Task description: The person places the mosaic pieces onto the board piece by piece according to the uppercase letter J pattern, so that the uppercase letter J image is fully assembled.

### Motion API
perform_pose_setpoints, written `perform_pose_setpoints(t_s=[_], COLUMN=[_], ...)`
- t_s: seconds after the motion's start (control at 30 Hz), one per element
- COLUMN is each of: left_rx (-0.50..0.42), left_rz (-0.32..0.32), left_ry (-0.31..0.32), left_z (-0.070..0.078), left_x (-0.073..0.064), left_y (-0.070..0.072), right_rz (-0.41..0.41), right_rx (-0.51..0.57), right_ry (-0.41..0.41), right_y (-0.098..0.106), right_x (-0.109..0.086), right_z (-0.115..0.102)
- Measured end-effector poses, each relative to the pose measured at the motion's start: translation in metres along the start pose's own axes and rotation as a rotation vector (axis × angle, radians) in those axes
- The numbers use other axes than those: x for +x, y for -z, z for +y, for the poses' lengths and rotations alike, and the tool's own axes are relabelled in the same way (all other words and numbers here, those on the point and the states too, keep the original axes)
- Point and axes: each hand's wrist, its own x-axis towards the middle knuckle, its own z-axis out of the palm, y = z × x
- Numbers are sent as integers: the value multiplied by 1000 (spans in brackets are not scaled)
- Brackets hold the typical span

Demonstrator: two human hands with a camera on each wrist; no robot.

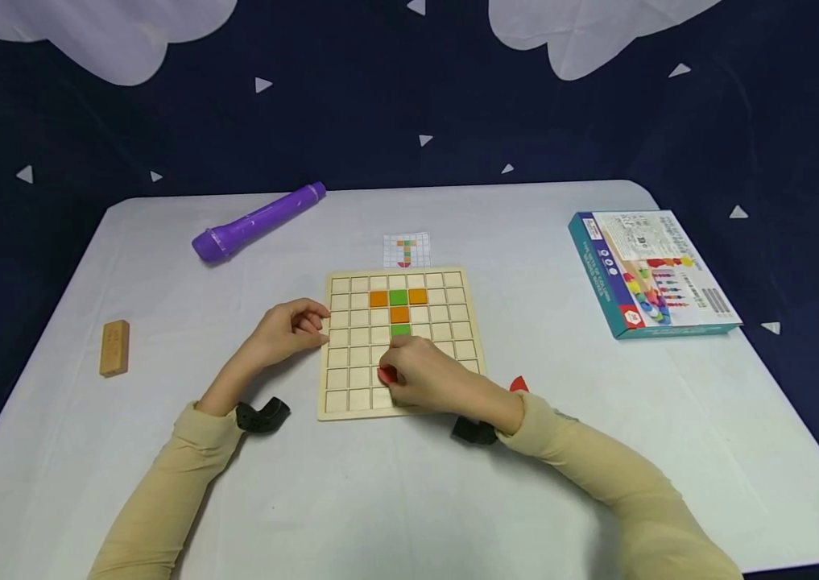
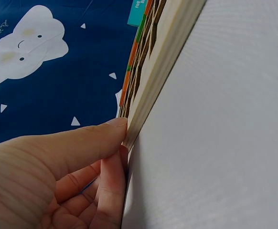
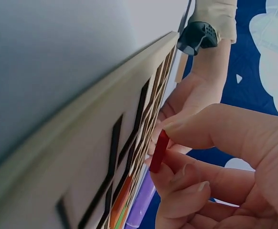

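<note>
A wooden grid board [image 1: 337, 379] lies on the table with orange and green square tiles [image 1: 399, 314] set in a T shape. My left hand [image 1: 284, 332] is at the board's left edge, its thumb and index fingertips touching the edge a little apart. Over the board's lower middle, my right hand [image 1: 423, 374] pinches a small red piece [image 3: 159, 151] between thumb and fingers. In the right wrist view the piece stands on edge, close over the grid. Part of the lower right grid is hidden beneath the right hand.
A small pattern card [image 1: 416, 250] lies behind the board. Another red piece [image 1: 519, 384] sits near the right wrist. A purple microphone [image 1: 257, 223] lies back left, a wooden block [image 1: 114, 348] far left, and a flat game box [image 1: 655, 274] at right.
</note>
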Motion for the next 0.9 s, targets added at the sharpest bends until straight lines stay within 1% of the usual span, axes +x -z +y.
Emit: perform_pose_setpoints(t_s=[0.27, 0.53, 0.9], left_rx=[-7, -11, 4], left_rz=[4, -1, 3], left_ry=[7, -1, 2], left_z=[-2, 0, 0], left_x=[-3, 0, 1], left_y=[2, 0, -1], right_rz=[-38, -60, -61], right_rx=[-30, -36, -28], right_ry=[-7, -57, -83], right_y=[-5, -7, -7], right_x=[10, 10, 10], right_z=[-4, 0, 2])
